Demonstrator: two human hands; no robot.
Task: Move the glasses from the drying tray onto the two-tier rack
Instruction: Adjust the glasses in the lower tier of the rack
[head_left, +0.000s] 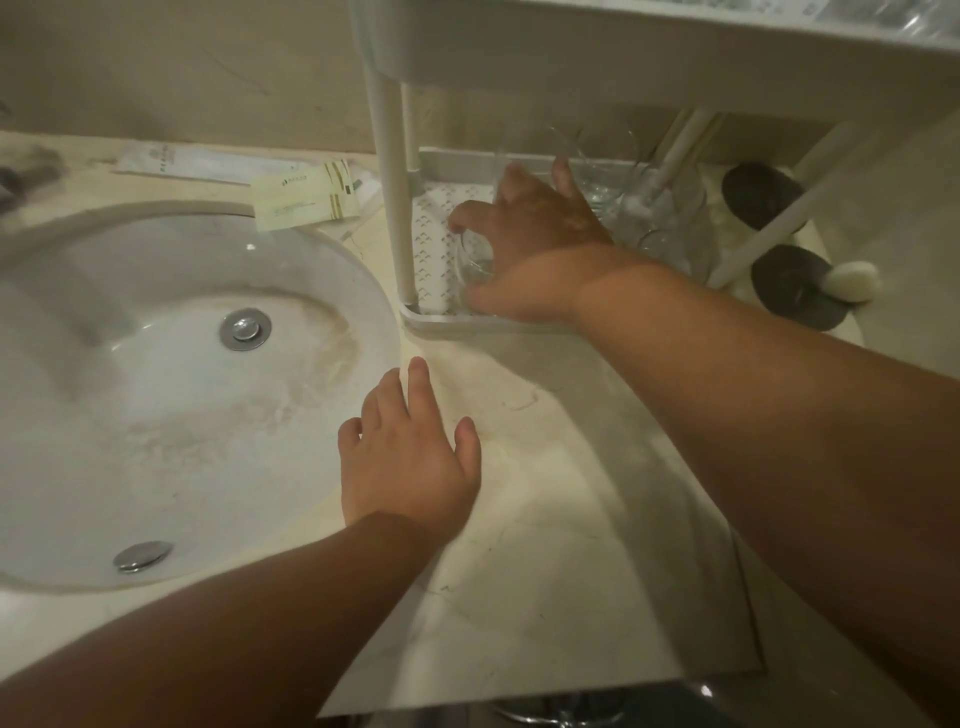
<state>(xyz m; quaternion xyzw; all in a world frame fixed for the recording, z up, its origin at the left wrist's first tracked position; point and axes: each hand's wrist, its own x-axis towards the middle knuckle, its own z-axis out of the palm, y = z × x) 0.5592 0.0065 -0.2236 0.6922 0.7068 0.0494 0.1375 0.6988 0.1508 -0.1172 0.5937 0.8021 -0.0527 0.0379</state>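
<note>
1. Bathroom counter (545, 519) of pale marble, with a round white sink (156, 389) set into it; all positions below are taken from that sink.
2. Immediately right of the sink stands the white two-tier rack (397, 208), its front-left post close to the sink rim. The lower tier (493, 323) is a walled tray with a patterned liner, which I judge is meant to keep glassware from sliding.
3. Right hand (530, 244) reaches into that lower tier, fingers curled around a clear glass (470, 260), thumb on the near side. The grip wraps the body, probably for a secure hold on smooth glass.
4. That glass sits in the tier's corner nearest the sink. Whether it rests on the liner or is lifted cannot be told.
5. More glasses (654, 218) stand farther right of the sink, clustered deeper in the same tier.
6. Left hand (410, 452) lies flat on the counter at the sink's right rim, fingers straight and slightly spread, holding nothing; seemingly a brace for the reach.
7. Behind the sink lie paper sachets (306, 200).
8. Beyond the rack, farthest from the sink, sit two dark round objects (795, 286).
</note>
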